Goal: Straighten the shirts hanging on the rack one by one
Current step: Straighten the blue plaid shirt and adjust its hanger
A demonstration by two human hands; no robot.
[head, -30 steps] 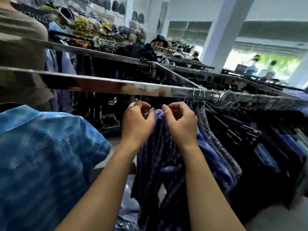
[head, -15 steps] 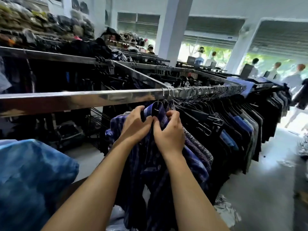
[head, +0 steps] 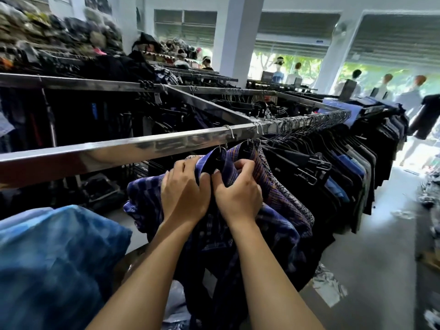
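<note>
Under the steel rail (head: pixel 147 148) | left hand (head: pixel 184 194) and right hand (head: pixel 238 198) both grip the plaid shirt (head: pixel 281 225) at the collar | advice: centre collar on hanger, tug evenly.

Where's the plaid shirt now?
Head view, centre: the plaid shirt hangs from the steel rail, gripped by left hand and right hand, left of dark shirts.

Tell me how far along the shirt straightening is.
Done: possibly the blue shirt at the left, apart from the rest; I cannot confirm it. In hand: left hand and right hand both grip the purple plaid shirt near its collar, below the rail. Left: the packed row of dark shirts to the right looks untouched.
</note>
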